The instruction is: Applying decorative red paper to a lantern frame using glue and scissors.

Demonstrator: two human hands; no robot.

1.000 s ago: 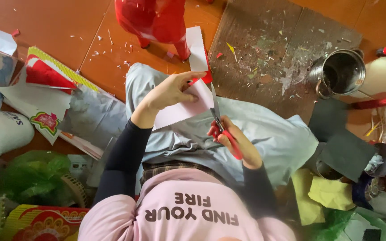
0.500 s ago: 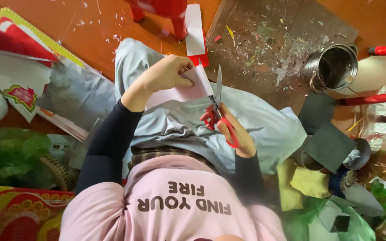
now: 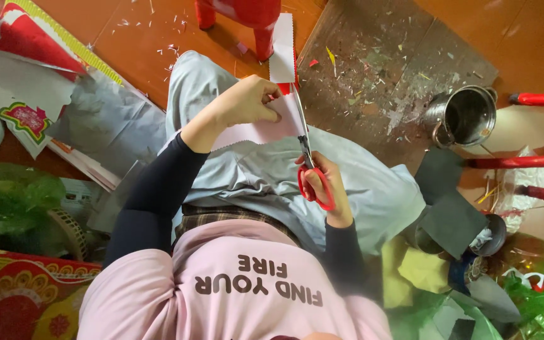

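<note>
My left hand (image 3: 247,101) pinches a pale pink sheet of paper (image 3: 266,129) with a zigzag edge, held over my lap. A white strip of the same paper (image 3: 283,47) sticks up past the hand. In my right hand (image 3: 325,182) are red-handled scissors (image 3: 306,160), fingers through the loops, blades pointing away from me and meeting the paper's right edge. Both hands hover above my light blue trousers (image 3: 253,176).
A red plastic stool (image 3: 247,16) stands ahead of my knees. A steel pot (image 3: 464,116) sits to the right on a floor strewn with paper scraps. Dark card sheets (image 3: 451,208) lie right; printed paper and foil (image 3: 64,107) lie left, with green plastic bags (image 3: 7,201).
The view has shifted a little. The scissors have advanced farther along the paper, and the left hand has kept its grip on the sheet.
</note>
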